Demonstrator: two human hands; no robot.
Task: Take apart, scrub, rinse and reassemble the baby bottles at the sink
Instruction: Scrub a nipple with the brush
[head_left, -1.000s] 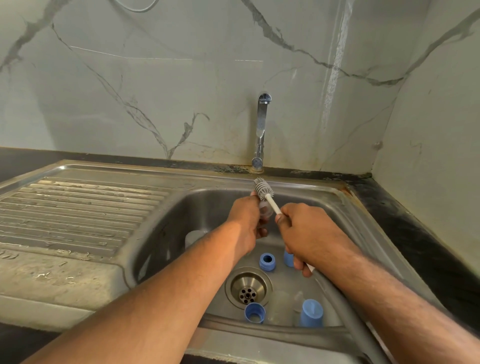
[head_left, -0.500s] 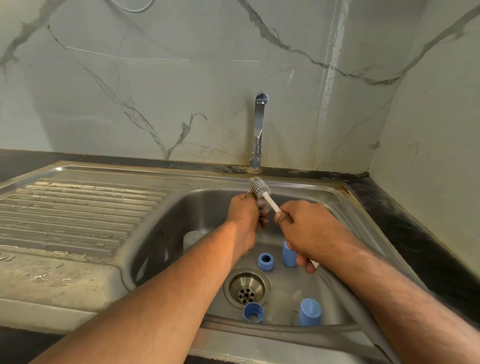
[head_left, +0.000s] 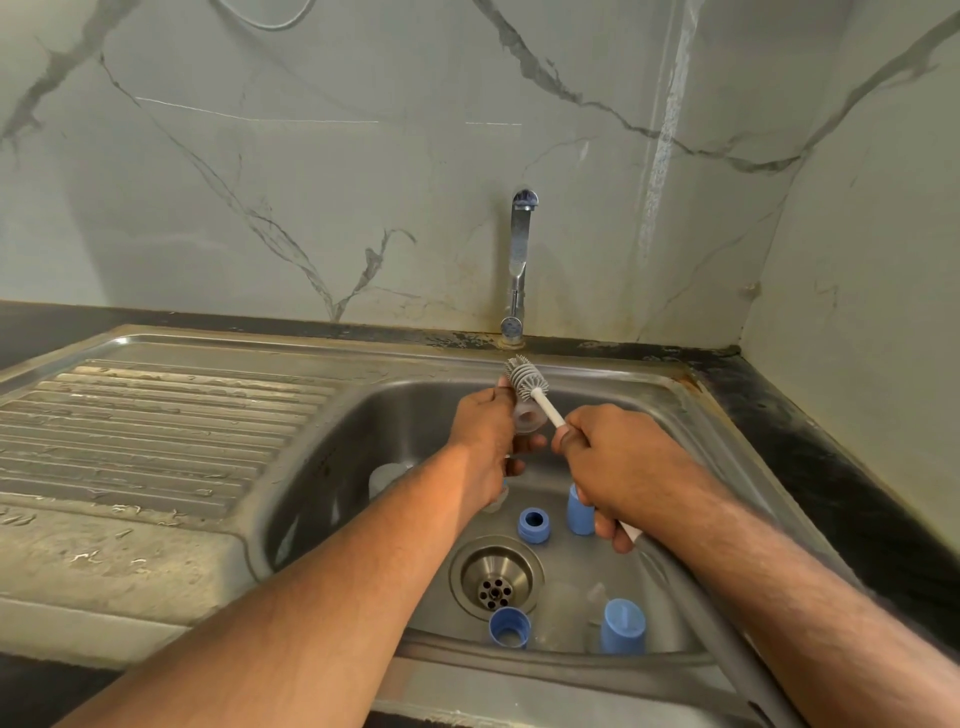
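1. Nearest, along the front of the sink basin (head_left: 363, 447), stand a blue screw ring (head_left: 508, 627) and a blue cap (head_left: 622, 626), with a clear bottle part (head_left: 563, 613), hard to make out, between them.
2. Behind them lies the drain strainer (head_left: 496, 577).
3. Just beyond the drain sit a second blue ring (head_left: 532, 525) and a second blue cap (head_left: 579, 512), the cap partly hidden by the right hand.
4. The right hand (head_left: 618, 462) is clenched round the white handle of the bottle brush (head_left: 527, 383).
5. The left hand (head_left: 485, 441) grasps a clear teat (head_left: 527, 415), held above the basin; the brush's grey bristle head lies against its top.
6. Farthest, the chrome tap (head_left: 519, 260) rises at the marble wall (head_left: 311, 156); the ribbed drainboard (head_left: 145, 426) lies left.
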